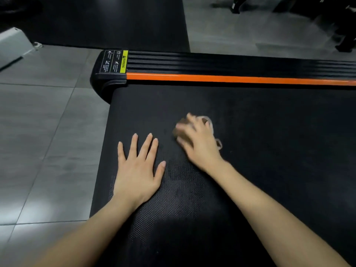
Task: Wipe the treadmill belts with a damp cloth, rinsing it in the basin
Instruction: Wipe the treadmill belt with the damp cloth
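Observation:
The black treadmill belt [260,141] fills the middle and right of the view. My left hand [138,168] lies flat on the belt near its left end, fingers straight and spread. My right hand [198,139] presses a small brown cloth [180,132] with a pale edge onto the belt, just right of the left hand. The right hand is motion-blurred and covers most of the cloth. A duller, damp-looking patch [185,182] shows on the belt between my forearms.
An orange and black side rail [221,74] with a yellow warning label [115,61] runs along the belt's far edge. Grey floor tiles [44,132] lie to the left. A black mat [115,22] and dark equipment legs [327,20] are beyond the rail.

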Demonstrator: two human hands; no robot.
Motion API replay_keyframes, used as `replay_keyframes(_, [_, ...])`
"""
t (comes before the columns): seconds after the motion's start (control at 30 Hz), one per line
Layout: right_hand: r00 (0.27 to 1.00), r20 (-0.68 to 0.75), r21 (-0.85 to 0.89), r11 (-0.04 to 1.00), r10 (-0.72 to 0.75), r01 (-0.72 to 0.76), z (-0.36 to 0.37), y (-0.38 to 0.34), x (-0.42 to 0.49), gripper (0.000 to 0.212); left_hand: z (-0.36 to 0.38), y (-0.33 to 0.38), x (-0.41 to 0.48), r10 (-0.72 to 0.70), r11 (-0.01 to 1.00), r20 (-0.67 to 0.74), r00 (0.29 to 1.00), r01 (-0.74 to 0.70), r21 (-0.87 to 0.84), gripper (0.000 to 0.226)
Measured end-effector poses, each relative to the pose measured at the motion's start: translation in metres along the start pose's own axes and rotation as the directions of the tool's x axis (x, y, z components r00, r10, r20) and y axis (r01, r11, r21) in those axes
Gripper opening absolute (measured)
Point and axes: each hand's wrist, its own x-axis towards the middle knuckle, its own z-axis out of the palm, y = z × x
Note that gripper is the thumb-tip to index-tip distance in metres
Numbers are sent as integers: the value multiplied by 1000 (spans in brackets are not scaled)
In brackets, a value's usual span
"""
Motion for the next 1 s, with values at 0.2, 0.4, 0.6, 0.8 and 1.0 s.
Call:
replay_keyframes(0.2, [943, 175, -5, 957, -284, 289, -15, 36, -2, 41, 1, -1, -1, 14, 1000, 6, 1000, -14, 14, 68])
replay_keyframes(0.4, [899, -97, -125, 891, 427, -437, 2, 69, 97, 35, 3, -1, 0, 17, 1000, -11, 1000, -17, 24, 67])
replay_keyframes(0.6, [991, 79, -66, 992, -106, 111, 29, -6, 83, 27, 2, -1, -1, 9, 1000, 7, 1000, -9, 20, 67])
replay_keyframes(0.8, [939, -65, -75, 937, 338, -342, -16, 94, 105, 30, 2, 0, -1, 17, 1000, -12, 1000, -17, 10, 66])
replay_keyframes(1.0, [828, -106, -84, 825, 550, -559, 10, 56, 132, 39, 2, 0, 0, 15, 1000, -8, 1000, -15, 12, 65])
